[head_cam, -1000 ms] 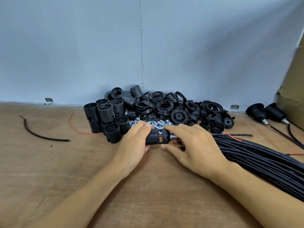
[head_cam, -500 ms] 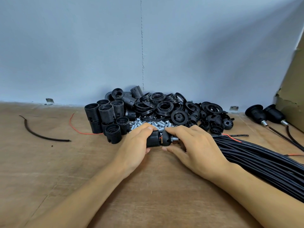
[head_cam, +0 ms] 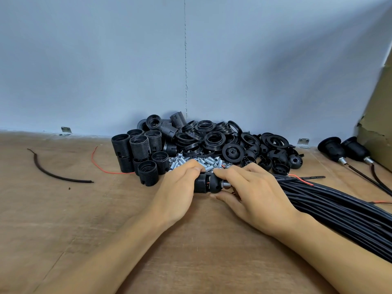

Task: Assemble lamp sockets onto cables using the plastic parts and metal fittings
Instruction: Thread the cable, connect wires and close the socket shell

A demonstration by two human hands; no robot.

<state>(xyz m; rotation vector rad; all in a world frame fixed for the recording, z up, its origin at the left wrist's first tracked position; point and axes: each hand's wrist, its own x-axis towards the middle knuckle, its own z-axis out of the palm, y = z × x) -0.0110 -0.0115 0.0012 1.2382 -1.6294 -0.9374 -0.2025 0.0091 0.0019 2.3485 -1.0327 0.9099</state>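
A: Where is the socket at this moment?

B: Low over the tabletop [head_cam: 106, 219], in the middle, lying sideways between both hands. The left hand [head_cam: 178, 187] is wrapped round the ribbed socket barrel [head_cam: 200, 183]. The right hand [head_cam: 252, 194] pinches the dome cap [head_cam: 215, 184] between fingertips and thumb. The metal fitting [head_cam: 226, 184] pokes out at 3 o'clock, toward the cable bundle [head_cam: 339, 211].

A: So the cap is going onto the barrel?

B: That's my reading. The two parts are butted together, but I can't tell whether the threads have caught. The cable leaving the fitting is hidden under the right palm.

A: How should it be done?

B: Hold the barrel fixed, line both parts up on one axis and turn only the cap. If it binds, back off and restart, because forcing it could strip plastic threads. Any wire inside should stay clear of the seam, and the cable needs slack so it doesn't twist.

A: And spares?

B: Spare barrels [head_cam: 137, 153] at 11 o'clock, loose fittings [head_cam: 191, 161] at 12 and finished sockets [head_cam: 339, 148] at 2.
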